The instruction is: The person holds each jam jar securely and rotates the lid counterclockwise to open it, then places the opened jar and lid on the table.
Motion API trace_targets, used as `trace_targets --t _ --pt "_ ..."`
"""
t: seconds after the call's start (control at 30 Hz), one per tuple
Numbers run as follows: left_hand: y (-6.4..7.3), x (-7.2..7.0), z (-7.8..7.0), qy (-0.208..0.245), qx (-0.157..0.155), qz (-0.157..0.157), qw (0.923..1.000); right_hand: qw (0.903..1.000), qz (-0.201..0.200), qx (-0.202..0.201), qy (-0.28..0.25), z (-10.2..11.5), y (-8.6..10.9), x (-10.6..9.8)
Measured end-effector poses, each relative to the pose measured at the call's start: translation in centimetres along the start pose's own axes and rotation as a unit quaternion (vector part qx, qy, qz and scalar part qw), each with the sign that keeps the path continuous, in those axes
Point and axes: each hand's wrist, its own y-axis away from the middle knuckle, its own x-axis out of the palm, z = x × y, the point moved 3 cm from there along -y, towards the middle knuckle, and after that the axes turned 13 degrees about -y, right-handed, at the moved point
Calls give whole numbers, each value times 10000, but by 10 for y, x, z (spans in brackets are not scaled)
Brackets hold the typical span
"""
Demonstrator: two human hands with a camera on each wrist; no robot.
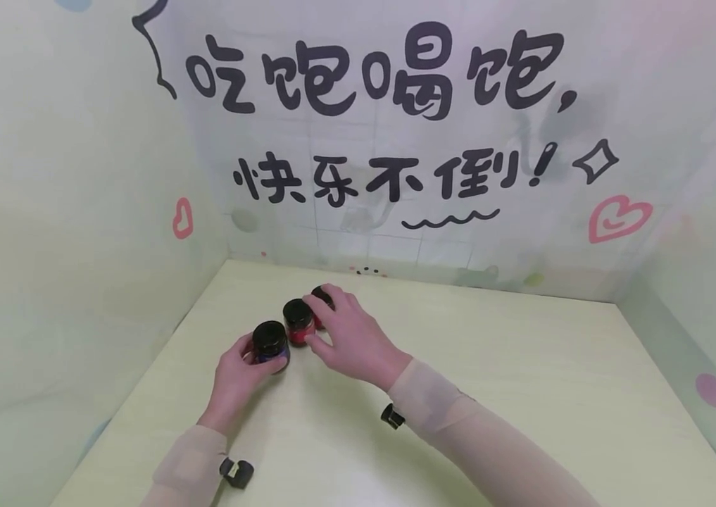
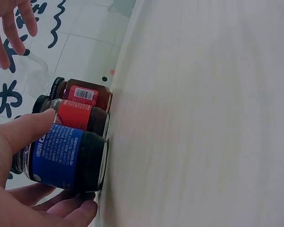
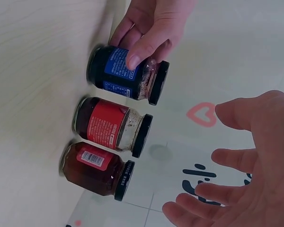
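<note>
Three glass jars with black lids stand upright in a slanting row on the table. My left hand (image 1: 237, 377) grips the nearest one, a jar with a blue label (image 2: 57, 156), thumb on one side and fingers round the other. Beside it is a jar with a red label (image 3: 108, 124), and at the far end a jar of brown contents (image 3: 92, 168) with a small red barcode label. My right hand (image 1: 358, 341) hovers by these two, fingers spread and apart from them in the right wrist view. In the head view it partly hides the far jar.
The pale wooden table (image 1: 522, 394) reaches to a printed cloth backdrop (image 1: 383, 239) with large dark writing. Cloth side walls (image 1: 79, 246) stand left and right. A black wrist device (image 1: 237, 473) sits on the left sleeve, another (image 1: 392, 415) by the right sleeve.
</note>
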Motion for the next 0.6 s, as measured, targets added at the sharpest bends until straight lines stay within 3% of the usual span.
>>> trace_targets --t 0.6 --pt "-3 4 -1 -126 -124 -17 9998 9997 46 -189 131 5 -3 7"
